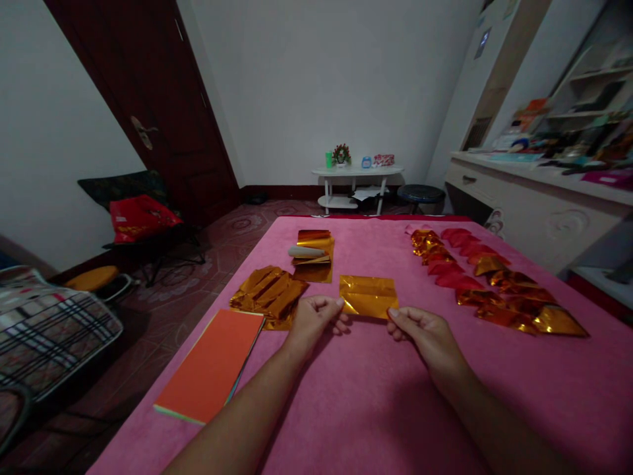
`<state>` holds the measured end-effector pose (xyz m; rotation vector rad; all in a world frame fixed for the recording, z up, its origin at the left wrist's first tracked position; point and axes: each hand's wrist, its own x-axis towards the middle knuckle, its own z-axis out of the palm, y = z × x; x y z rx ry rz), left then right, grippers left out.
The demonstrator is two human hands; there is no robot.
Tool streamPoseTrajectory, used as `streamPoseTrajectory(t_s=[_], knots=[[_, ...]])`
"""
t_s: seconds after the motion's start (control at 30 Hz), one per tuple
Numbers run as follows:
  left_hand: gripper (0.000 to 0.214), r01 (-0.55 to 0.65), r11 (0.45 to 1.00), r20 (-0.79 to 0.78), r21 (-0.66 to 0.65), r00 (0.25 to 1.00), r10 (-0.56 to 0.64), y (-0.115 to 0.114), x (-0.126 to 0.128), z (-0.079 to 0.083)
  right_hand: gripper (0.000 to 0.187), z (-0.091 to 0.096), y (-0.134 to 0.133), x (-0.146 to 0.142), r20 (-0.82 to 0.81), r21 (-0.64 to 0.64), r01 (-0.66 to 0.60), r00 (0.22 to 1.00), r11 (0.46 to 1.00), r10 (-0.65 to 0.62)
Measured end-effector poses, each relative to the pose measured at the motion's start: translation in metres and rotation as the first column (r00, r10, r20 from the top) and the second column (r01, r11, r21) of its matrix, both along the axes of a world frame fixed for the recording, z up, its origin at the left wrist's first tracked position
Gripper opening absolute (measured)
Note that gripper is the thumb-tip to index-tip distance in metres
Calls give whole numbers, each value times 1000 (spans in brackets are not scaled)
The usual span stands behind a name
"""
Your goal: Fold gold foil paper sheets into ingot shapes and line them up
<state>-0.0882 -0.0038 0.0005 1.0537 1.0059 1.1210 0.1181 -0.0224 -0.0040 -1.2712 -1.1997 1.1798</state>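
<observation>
A folded sheet of gold foil paper (368, 295) lies on the pink table cover (376, 396) in front of me. My left hand (314, 318) pinches its near left corner with curled fingers. My right hand (425, 332) pinches the near right corner in the same way. Left of my hands lies a pile of crumpled gold foil sheets (268, 295). Behind it sits a stack of gold foil (314, 256) with a pale oblong tool (305, 251) on top.
A stack of orange paper (212, 363) lies at the table's left edge. Two rows of folded gold and red pieces (487, 277) run along the right side. A white side table (357, 181), a stool (421, 194), a dark door (163, 112) and a cabinet (539, 211) stand around.
</observation>
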Motion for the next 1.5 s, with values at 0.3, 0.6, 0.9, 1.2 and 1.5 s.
streamPoseTrajectory(t_s=[0.3,0.6,0.9,1.2,1.5], knots=[[38,-2,1000,-3,4,1000,2,0,1,1,37,-3,0,0,-16,18,10,1000,1000,-9],[38,4,1000,-22,-3,1000,-4,0,1,1,39,-2,-2,-2,1,40,44,999,998,-44],[42,12,1000,-54,1,998,-12,0,1,1,39,1,-3,-4,-2,36,57,998,998,-57],[36,-24,1000,-115,6,993,24,0,3,0,41,-4,1,1,81,-4,127,989,992,-126],[46,-15,1000,-121,9,993,15,1,4,-3,42,3,-1,-2,131,-5,118,985,993,-116]])
